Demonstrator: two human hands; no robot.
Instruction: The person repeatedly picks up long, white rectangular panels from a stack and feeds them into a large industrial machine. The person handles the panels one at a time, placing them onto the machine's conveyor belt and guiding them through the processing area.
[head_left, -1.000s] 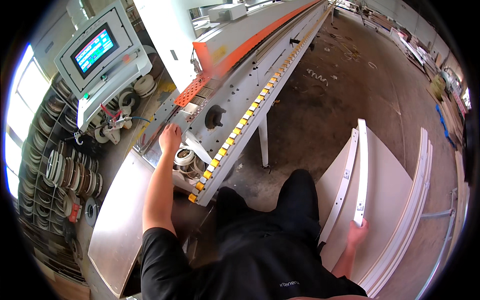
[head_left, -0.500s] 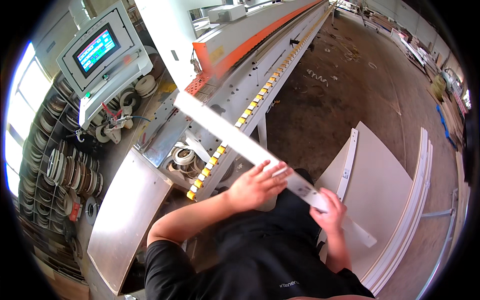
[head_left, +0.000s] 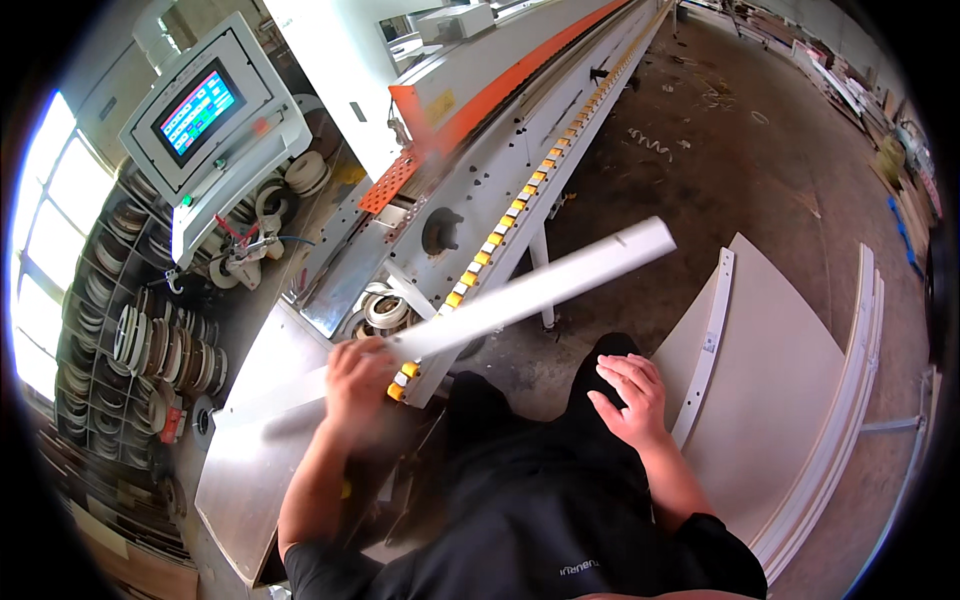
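My left hand (head_left: 358, 388) is wrapped round a long, narrow white board (head_left: 545, 283). The board slants from over the side table at the left up toward the right, its far end raised in the air beyond the row of yellow rollers. Slight motion blur softens the board and the left hand. My right hand (head_left: 632, 402) is off the board, held over my right thigh with nothing in it, its fingers partly bent and the thumb apart. Close to its right, a narrow white strip (head_left: 708, 345) lies on a large pale panel (head_left: 775, 390).
A long machine with an orange guard (head_left: 490, 110) and yellow rollers (head_left: 495, 239) runs away ahead. At the left are a control panel (head_left: 200, 108), racked rolls of edging (head_left: 165, 345) and a metal-topped side table (head_left: 240, 480). Long white strips (head_left: 850, 390) line the panel's right edge.
The white board has swung round, its far end going from upper left to the right. My left hand moved left with it; my right hand let go of it.
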